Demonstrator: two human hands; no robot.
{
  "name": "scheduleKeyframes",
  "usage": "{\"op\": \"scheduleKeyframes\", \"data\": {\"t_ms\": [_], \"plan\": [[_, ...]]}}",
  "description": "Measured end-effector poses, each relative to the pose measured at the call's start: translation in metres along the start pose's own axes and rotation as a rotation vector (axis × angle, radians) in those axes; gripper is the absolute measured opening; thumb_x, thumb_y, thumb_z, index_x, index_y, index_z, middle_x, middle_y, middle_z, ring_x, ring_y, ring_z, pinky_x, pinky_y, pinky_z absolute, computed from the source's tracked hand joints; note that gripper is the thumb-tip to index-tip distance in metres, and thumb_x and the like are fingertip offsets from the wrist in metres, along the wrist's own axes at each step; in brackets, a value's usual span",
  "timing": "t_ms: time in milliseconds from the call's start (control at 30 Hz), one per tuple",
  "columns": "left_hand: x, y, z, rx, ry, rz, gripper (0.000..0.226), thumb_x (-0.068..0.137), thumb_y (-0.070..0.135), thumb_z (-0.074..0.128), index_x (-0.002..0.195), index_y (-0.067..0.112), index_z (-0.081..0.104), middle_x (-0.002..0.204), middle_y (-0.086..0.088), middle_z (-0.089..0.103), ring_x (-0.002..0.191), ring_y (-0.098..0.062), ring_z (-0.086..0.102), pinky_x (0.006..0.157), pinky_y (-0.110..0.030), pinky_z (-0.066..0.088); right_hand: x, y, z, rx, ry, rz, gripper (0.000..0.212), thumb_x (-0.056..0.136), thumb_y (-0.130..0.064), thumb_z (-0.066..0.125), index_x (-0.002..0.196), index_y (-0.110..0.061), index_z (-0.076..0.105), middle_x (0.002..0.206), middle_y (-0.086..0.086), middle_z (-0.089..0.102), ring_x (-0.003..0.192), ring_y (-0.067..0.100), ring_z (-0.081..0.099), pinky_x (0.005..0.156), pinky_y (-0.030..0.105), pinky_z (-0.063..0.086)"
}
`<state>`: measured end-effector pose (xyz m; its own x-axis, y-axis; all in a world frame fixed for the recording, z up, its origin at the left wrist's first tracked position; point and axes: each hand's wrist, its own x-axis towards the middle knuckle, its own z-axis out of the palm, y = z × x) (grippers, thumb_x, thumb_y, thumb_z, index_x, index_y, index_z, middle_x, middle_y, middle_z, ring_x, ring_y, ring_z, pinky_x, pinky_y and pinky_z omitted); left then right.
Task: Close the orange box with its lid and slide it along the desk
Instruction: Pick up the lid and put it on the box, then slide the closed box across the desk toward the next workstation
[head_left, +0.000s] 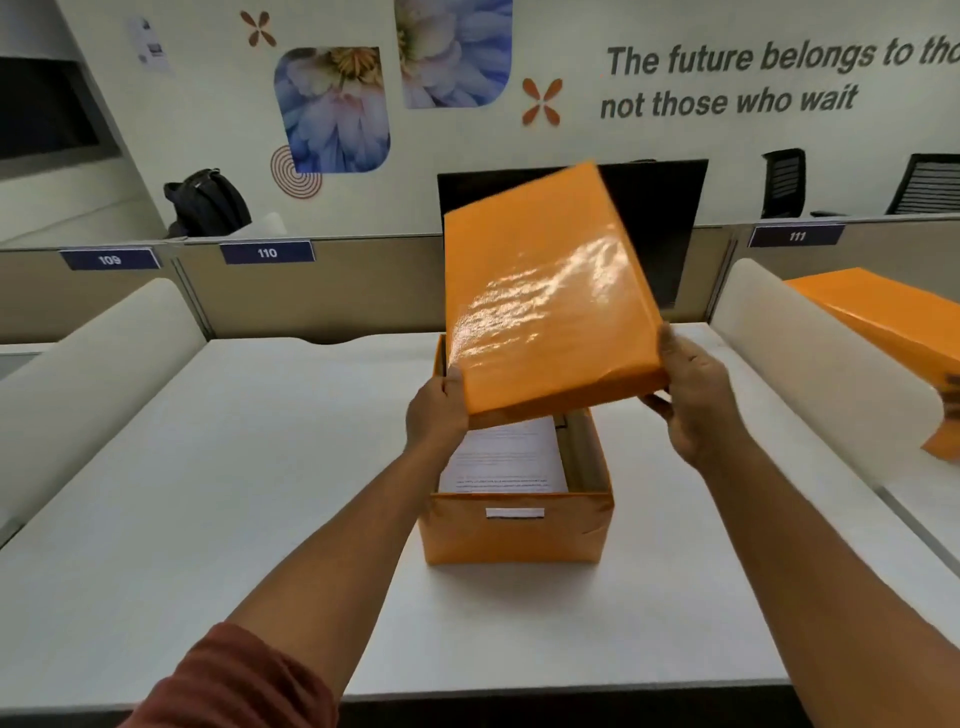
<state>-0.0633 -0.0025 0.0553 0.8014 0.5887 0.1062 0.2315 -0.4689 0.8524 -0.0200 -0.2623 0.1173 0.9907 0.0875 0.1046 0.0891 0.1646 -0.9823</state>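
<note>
From the head view, the person holds the orange lid (545, 306) above the open orange box (514, 530), which sits on the white counter (208, 493) straight ahead; the left hand (436, 410) pinches the lid's near left corner, thumb on top, and the right hand (696, 395) clasps the near right corner, so both hands are closed on the lid; the lid tilts, near edge low over the box and far edge raised, probably so that the near rim can be lined up first and the rest lowered after it. Inside the box lies a stack of printed papers (504, 457), the text too small to read; the lid covers the far half of the box and part of a dark monitor (660, 228) behind; another orange box (883, 322) beyond the right divider is cut off by the picture's edge; the fingers beneath the lid are hidden.
</note>
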Motion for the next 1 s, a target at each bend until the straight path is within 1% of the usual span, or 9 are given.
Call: {"op": "scheduleKeyframes", "data": {"t_ms": [133,267,367,467,600,667,767,833,1000], "plan": [[-0.005,-0.023,-0.007,0.204,0.042,0.002,0.060,0.099,0.058,0.023,0.112,0.014,0.062,0.108,-0.008,0.069,0.088,-0.020,0.061,0.074,-0.035,0.049,-0.007,0.050,-0.002,-0.259,-0.002,0.092,0.039,0.093,-0.041,0.065,0.125,-0.019,0.062,0.109,0.001,0.066,0.104,0.025,0.061,0.073,0.036,0.050],[-0.012,-0.042,-0.011,0.299,0.086,0.018,0.057,0.099,0.058,0.028,0.110,0.015,0.063,0.107,-0.007,0.069,0.081,-0.015,0.056,0.069,-0.031,0.044,-0.017,0.082,-0.008,-0.396,-0.049,0.206,0.022,0.092,-0.041,0.067,0.104,-0.023,0.067,0.095,-0.005,0.068,0.096,0.025,0.063,0.073,0.040,0.051],[-0.019,-0.052,-0.011,0.353,0.128,0.038,0.060,0.099,0.056,0.030,0.103,0.010,0.068,0.100,-0.010,0.070,0.078,-0.017,0.057,0.066,-0.031,0.043,-0.025,0.095,-0.011,-0.416,-0.050,0.245,0.019,0.091,-0.043,0.067,0.095,-0.024,0.067,0.107,0.011,0.070,0.087,0.021,0.062,0.084,0.054,0.053],[-0.024,-0.060,-0.011,0.390,0.126,0.028,0.061,0.101,0.052,0.030,0.094,0.007,0.070,0.093,-0.012,0.070,0.076,-0.020,0.058,0.063,-0.032,0.042,-0.030,0.098,-0.011,-0.427,-0.043,0.251,0.031,0.092,-0.043,0.067,0.091,-0.013,0.072,0.111,0.023,0.069,0.091,0.040,0.062,0.094,0.062,0.049],[-0.027,-0.068,-0.016,0.374,0.120,-0.008,0.059,0.103,0.046,0.029,0.095,0.004,0.070,0.094,-0.013,0.069,0.080,-0.023,0.059,0.067,-0.033,0.044,-0.031,0.100,-0.003,-0.451,-0.051,0.243,0.048,0.095,-0.045,0.060,0.106,0.001,0.068,0.099,0.016,0.069,0.080,0.020,0.060,0.086,0.054,0.053],[-0.028,-0.072,-0.019,0.346,0.078,-0.021,0.058,0.103,0.047,0.029,0.094,0.006,0.069,0.093,-0.012,0.067,0.080,-0.023,0.059,0.069,-0.034,0.045,-0.031,0.103,0.000,-0.467,-0.043,0.248,0.045,0.097,-0.046,0.056,0.100,-0.003,0.069,0.096,0.009,0.068,0.080,0.016,0.059,0.081,0.047,0.052],[-0.029,-0.079,-0.025,0.324,-0.018,-0.030,0.057,0.102,0.048,0.030,0.078,0.009,0.064,0.079,-0.008,0.064,0.076,-0.025,0.060,0.065,-0.033,0.044,-0.033,0.109,-0.001,-0.496,-0.014,0.262,0.031,0.099,-0.048,0.051,0.081,-0.026,0.063,0.089,-0.006,0.064,0.082,0.014,0.059,0.083,0.048,0.052],[-0.032,-0.085,-0.025,0.309,-0.067,-0.034,0.055,0.102,0.049,0.031,0.072,0.012,0.060,0.073,-0.006,0.061,0.073,-0.024,0.059,0.064,-0.031,0.042,-0.035,0.114,-0.003,-0.517,-0.014,0.272,0.029,0.100,-0.048,0.049,0.079,-0.031,0.059,0.088,-0.010,0.061,0.083,0.013,0.059,0.085,0.048,0.053],[-0.042,-0.094,-0.019,0.264,-0.087,-0.050,0.053,0.103,0.048,0.030,0.081,0.012,0.063,0.081,-0.006,0.064,0.076,-0.023,0.059,0.065,-0.030,0.041,-0.040,0.126,-0.007,-0.558,-0.033,0.323,0.025,0.100,-0.048,0.045,0.100,-0.027,0.060,0.101,0.000,0.063,0.093,0.023,0.060,0.092,0.052,0.053]]}}
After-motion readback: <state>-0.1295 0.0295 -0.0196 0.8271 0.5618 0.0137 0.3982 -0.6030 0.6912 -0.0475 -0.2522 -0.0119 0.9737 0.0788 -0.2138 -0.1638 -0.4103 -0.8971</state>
